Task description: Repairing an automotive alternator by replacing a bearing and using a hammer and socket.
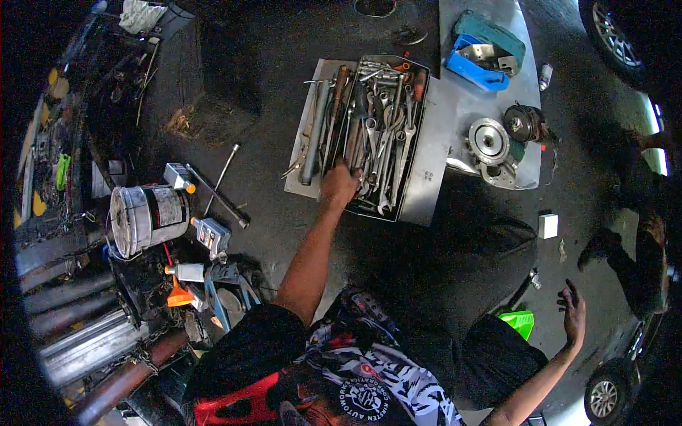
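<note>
My left hand (339,186) reaches into the near part of an open metal toolbox (425,160). Its fingers are curled down among the tools beside a brown handle (353,142); what they grip, if anything, is hidden. Several combination wrenches (388,165) lie heaped to the right of that hand. In the left tray of the box are a grey bar (312,138), pliers (297,167) and a screwdriver with an orange-brown handle (340,84). Off to the right, my right hand (572,312) hangs over the floor, fingers apart, holding nothing.
Right of the toolbox, a metal sheet (455,106) bears a blue case (474,74) and a round pulley-like part (489,140). A white bucket (150,216), bottles (212,234), an orange funnel (180,293) and a lug wrench (226,174) are at left. A white box (548,226) sits right.
</note>
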A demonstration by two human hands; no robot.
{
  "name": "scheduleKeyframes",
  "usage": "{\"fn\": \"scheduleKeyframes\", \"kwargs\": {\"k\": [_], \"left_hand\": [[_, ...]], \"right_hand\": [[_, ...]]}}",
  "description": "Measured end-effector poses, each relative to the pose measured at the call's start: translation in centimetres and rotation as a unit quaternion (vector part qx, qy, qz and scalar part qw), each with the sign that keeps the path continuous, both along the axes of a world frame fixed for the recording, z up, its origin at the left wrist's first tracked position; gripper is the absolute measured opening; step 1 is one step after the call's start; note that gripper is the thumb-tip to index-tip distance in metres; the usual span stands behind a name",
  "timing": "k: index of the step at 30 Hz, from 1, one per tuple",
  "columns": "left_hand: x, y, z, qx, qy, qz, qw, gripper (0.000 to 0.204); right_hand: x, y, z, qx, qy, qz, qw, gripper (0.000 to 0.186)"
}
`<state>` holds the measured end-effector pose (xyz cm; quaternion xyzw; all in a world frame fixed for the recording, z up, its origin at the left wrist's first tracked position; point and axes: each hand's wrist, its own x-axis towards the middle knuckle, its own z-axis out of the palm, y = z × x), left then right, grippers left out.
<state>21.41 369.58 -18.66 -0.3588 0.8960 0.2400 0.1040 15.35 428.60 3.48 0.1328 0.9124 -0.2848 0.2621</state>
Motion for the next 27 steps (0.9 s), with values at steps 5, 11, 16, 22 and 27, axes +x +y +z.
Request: {"fn": "scheduleKeyframes", "kwargs": {"k": [5,11,16,22,27], "left_hand": [[-1.2,3.5,1.0,-0.029,-0.034,-0.026,0.999,0.026],[-1.3,5.7,-0.4,-0.052,0.039,-0.032,0.997,0.02],[-1.2,5.4,-0.3,-0.017,0.061,-0.044,0.997,0.016],[-0.9,3.1,2.2,-0.002,-0.018,-0.02,1.0,0.026],[0.8,-1.4,3.4,-0.098,0.009,-0.069,0.993,0.024]], "right_hand": [[-0.2,-0.5,-0.4,-0.021,-0.024,0.02,0.999,0.042],[-0.5,-0.5,-1.2,-0.021,-0.014,0.035,0.999,0.044],[-0.9,-0.6,-1.6,-0.034,-0.02,-0.007,0.999,0.044],[-0.6,-1.0,-0.7,-0.021,-0.008,0.001,1.0,0.044],[0.1,-1.1,-0.3,-0.017,-0.024,-0.002,1.0,0.042]]}}
